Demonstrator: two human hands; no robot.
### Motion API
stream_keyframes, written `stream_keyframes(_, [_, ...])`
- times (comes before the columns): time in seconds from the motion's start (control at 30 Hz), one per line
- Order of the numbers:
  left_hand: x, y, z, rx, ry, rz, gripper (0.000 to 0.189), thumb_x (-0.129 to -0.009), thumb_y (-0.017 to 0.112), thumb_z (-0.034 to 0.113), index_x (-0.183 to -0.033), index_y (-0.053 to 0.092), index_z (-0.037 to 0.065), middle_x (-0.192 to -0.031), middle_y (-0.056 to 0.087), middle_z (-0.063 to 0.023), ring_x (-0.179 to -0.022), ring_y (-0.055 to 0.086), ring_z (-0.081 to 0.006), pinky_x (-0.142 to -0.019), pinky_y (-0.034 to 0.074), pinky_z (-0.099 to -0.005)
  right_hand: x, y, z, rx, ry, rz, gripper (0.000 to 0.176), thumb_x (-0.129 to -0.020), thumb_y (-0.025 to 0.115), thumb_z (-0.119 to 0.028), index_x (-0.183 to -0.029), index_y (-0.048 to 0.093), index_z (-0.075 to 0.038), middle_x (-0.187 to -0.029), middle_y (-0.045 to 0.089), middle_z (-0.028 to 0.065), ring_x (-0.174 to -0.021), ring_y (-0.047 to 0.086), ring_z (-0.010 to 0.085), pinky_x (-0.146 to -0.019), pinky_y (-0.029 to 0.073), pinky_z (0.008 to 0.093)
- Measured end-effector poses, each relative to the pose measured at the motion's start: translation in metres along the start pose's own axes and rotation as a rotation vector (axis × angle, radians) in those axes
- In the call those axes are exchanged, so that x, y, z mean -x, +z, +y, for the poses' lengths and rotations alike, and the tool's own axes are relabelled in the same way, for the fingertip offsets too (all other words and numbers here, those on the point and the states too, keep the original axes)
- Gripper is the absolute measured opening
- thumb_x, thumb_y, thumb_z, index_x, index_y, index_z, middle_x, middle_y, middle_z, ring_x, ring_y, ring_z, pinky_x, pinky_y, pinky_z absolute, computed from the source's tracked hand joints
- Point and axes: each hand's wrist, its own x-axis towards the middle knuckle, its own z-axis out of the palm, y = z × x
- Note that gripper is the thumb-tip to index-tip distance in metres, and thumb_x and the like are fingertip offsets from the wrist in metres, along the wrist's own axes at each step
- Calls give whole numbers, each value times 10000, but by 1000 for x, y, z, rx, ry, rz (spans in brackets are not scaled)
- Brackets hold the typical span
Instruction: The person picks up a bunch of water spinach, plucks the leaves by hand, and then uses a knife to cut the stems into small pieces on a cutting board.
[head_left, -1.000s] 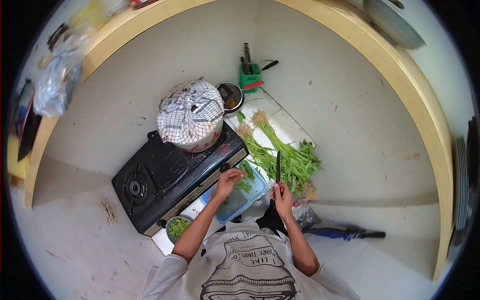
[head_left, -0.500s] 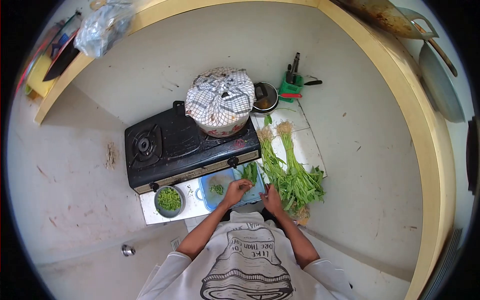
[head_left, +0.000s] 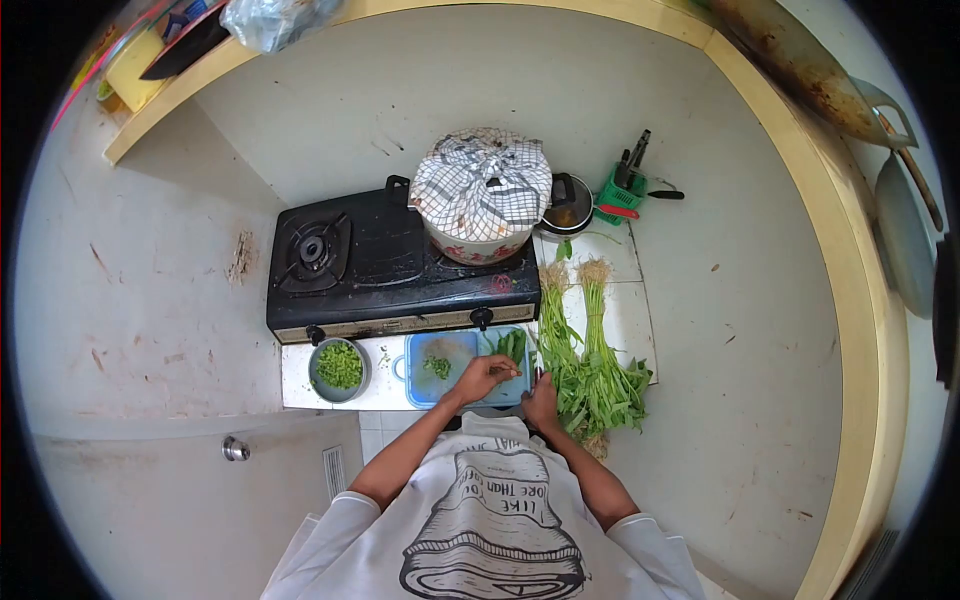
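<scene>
A blue cutting board (head_left: 455, 390) lies in front of the stove, with a small pile of chopped greens (head_left: 437, 366) on its left part and green leaves (head_left: 510, 345) at its upper right. Over the board's right part is my left hand (head_left: 486, 377), its fingers pinched together on something too small to make out. My right hand (head_left: 541, 404) is closed around a knife (head_left: 538, 378) at the board's right edge. Long-stemmed leafy greens (head_left: 600, 370) with roots lie just right of it. A round bowl (head_left: 365, 374) of chopped greens stands to the left.
Behind the board stands a black two-burner stove (head_left: 385, 250), bearing a cloth-topped pot (head_left: 480, 247). A small pan (head_left: 568, 205) and a green basket of utensils (head_left: 612, 190) are at the back right. A wooden shelf edge (head_left: 780, 120) curves overhead.
The view has shifted, so the stove, pot and greens appear further right. Both hands stay at the board's right side, still closed.
</scene>
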Motion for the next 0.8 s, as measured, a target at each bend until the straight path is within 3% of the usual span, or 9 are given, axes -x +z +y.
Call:
stream_keyframes(0.1, [6, -6, 10, 119, 33, -1, 166, -1001, 672, 94, -1108, 697, -30, -1038, 787, -108, -1015, 724, -165, -931, 544, -311, -3, -1, 0, -41, -9, 99, 392, -856, 682, -52, -1145, 437, 51, -1030, 635, 306, -967, 643, 510, -845, 503, 579])
stream_keyframes(0.3, [27, -29, 22, 425, 17, 238, 149, -1014, 668, 99, -1129, 630, 13, -1093, 777, -115, -1035, 691, -136, -985, 488, -298, 6, -19, -12, -89, -54, 208, 311, -907, 685, -82, -1142, 522, 41, -993, 656, 233, -894, 672, 415, -800, 527, 494])
stream_keyframes(0.33, [30, -32, 26, 437, 19, 286, 153, -1015, 664, 93, -1136, 618, 12, -1086, 776, -122, -1040, 694, -141, -996, 486, -295, 7, -25, -22, -277, -44, 185, 269, -940, 685, -91, -1142, 549, 25, -972, 672, 184, -881, 687, 318, -798, 537, 429])
stream_keyframes(0.43, [44, -37, 41, 495, 8, 368, 170, -1016, 656, 76, -1156, 585, 12, -1072, 774, -136, -1051, 699, -148, -1016, 483, -290, 13, -48, -63, -404, -144, 102, 248, -972, 680, -108, -1146, 554, 16, -982, 693, 135, -907, 689, 234, -802, 545, 386])
stream_keyframes(0.47, [48, -39, 47, 530, -4, 352, 178, -1015, 656, 69, -1164, 575, 14, -1069, 774, -136, -1051, 698, -147, -1015, 482, -291, 12, -50, -73, -540, -157, 24, 226, -1007, 676, -140, -1121, 552, 12, -1063, 709, 117, -948, 684, 185, -812, 557, 359])
stream_keyframes(0.57, [58, -37, 57, 523, -13, 315, 195, -1015, 657, 63, -1182, 561, 33, -1047, 772, -127, -1033, 688, -135, -979, 489, -292, 18, -72, -137, -827, -174, -135, 234, -1029, 666, -166, -1117, 545, 13, -1123, 711, 120, -980, 683, 168, -824, 567, 326])
stream_keyframes(0.7, [73, -30, 65, 477, 10, 265, 212, -1016, 654, 47, -1200, 548, 37, -1035, 772, -124, -1008, 688, -133, -940, 504, -289, 12, -84, -183, -935, -197, -324, 222, -1013, 686, -115, -1103, 525, 7, -1167, 710, 141, -951, 686, 149, -816, 577, 313])
stream_keyframes(0.8, [86, -31, 70, 409, -21, 257, 211, -1025, 642, 47, -1210, 540, 35, -1040, 774, -122, -1001, 692, -139, -945, 509, -299, 6, -81, -183, -742, -280, -345, 234, -983, 721, -89, -1101, 546, 13, -1085, 732, 124, -908, 681, 144, -837, 553, 308])
